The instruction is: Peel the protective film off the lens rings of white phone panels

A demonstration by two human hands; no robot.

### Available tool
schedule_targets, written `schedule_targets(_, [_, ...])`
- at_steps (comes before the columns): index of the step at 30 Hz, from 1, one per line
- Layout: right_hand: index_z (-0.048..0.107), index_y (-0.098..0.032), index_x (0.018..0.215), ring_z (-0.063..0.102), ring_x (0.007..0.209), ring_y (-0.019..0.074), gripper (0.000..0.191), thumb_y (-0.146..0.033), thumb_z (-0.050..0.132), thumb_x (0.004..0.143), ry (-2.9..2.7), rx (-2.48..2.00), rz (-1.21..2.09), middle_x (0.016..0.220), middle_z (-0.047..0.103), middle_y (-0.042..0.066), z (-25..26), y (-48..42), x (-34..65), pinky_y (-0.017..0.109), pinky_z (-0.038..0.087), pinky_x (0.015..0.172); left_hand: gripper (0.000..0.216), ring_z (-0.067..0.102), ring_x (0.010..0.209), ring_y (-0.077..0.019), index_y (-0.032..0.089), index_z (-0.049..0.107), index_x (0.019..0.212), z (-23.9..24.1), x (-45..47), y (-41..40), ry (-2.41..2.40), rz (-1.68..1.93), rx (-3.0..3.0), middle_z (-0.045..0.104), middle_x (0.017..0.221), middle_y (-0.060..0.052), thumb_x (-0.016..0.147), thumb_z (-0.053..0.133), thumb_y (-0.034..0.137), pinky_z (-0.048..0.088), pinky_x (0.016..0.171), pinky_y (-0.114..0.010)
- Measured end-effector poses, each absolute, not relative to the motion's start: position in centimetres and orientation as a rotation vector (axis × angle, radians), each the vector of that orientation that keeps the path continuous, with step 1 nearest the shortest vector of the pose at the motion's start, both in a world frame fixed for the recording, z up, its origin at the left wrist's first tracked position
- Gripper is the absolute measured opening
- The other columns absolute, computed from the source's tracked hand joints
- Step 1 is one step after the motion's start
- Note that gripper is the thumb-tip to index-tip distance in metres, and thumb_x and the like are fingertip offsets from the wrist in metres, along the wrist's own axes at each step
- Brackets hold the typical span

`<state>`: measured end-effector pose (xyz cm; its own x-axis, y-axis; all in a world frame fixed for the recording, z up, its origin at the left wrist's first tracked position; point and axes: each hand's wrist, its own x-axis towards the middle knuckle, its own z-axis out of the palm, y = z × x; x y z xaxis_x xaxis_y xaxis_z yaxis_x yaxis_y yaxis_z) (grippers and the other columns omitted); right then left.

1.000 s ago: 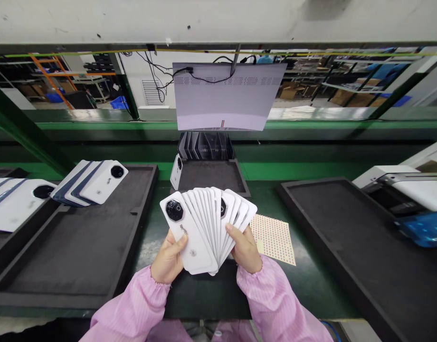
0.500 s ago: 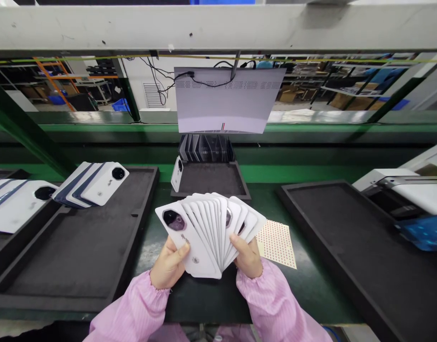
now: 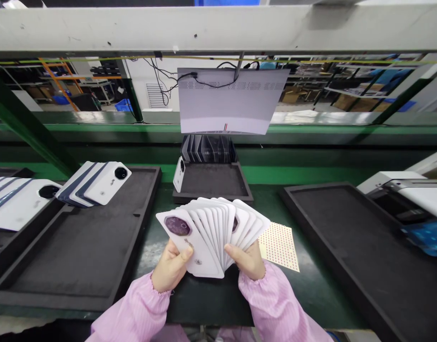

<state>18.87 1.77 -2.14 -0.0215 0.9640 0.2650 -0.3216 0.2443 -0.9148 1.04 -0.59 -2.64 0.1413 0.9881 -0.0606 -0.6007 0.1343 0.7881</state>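
Note:
A fan of several white phone back covers [image 3: 208, 254] is spread between my two hands above the dark green bench. My left hand [image 3: 168, 267] is closed on the fan's left side, its thumb on the front cover beside the printed marks. That cover shows a dark purple camera window at its top left. My right hand [image 3: 250, 261] grips the right side, with its thumb pressed on the covers near the middle of the fan. The fingers behind the covers are hidden. A sheet of small red dots [image 3: 280, 244] lies on the bench just right of my right hand.
Left, a black foam tray [image 3: 72, 266] carries overlapping white covers [image 3: 104, 185]; more covers [image 3: 15, 204] lie farther left. Ahead, a smaller tray [image 3: 213, 179] holds a row of dark-edged panels [image 3: 207, 148] below a monitor's back [image 3: 229, 104]. Another black tray [image 3: 332, 223] stands at right.
My right thumb has slid left across the fan, and more covers now lie spread to its right. The front cover tilts a little differently, and the whole view has shifted slightly.

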Motion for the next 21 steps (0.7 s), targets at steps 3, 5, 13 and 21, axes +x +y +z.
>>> schedule_targets(3, [0.055,-0.018,0.116,0.055,0.111,0.0292,0.048,-0.035,0.066,0.073,-1.163,-0.773,1.142,0.106,0.066,0.011,-2.0,1.8,18.9,0.048,0.041,0.097,0.044,0.064,0.094,-0.0182,0.029,0.054,0.114,-2.7,1.0,-0.5,0.659,1.292,0.716,0.069,0.098,0.0,0.074,0.068,0.022,0.046,0.093,-0.04])
schedule_targets(5, [0.056,-0.018,0.115,0.056,0.11,0.0287,0.045,-0.035,0.065,0.074,-1.166,-0.787,1.128,0.104,0.067,0.011,-2.1,1.8,18.9,0.047,0.042,0.096,0.044,0.064,0.095,-0.0183,0.03,0.053,0.115,-2.6,1.0,-0.5,0.645,1.279,0.708,0.069,0.1,0.0,0.075,0.067,0.021,0.045,0.094,-0.039])
schedule_targets(13, [0.062,-0.018,0.104,0.06,0.102,0.0283,0.032,-0.03,0.067,0.075,-1.059,-0.859,1.266,0.104,0.067,0.008,-2.4,2.7,18.8,0.044,0.044,0.093,0.045,0.059,0.106,-0.0201,0.028,0.049,0.12,-1.7,1.4,-0.2,0.709,1.194,0.581,0.065,0.112,-0.004,0.078,0.062,0.017,0.041,0.099,-0.039])
schedule_targets(21, [0.064,-0.019,0.101,0.063,0.096,0.0275,0.034,-0.029,0.071,0.07,-0.917,-0.728,1.425,0.097,0.069,0.005,-2.7,3.3,18.3,0.043,0.047,0.09,0.05,0.059,0.105,-0.02,0.027,0.046,0.122,-1.5,1.8,-0.4,0.786,1.202,0.597,0.065,0.112,-0.004,0.077,0.065,0.019,0.042,0.097,-0.038])
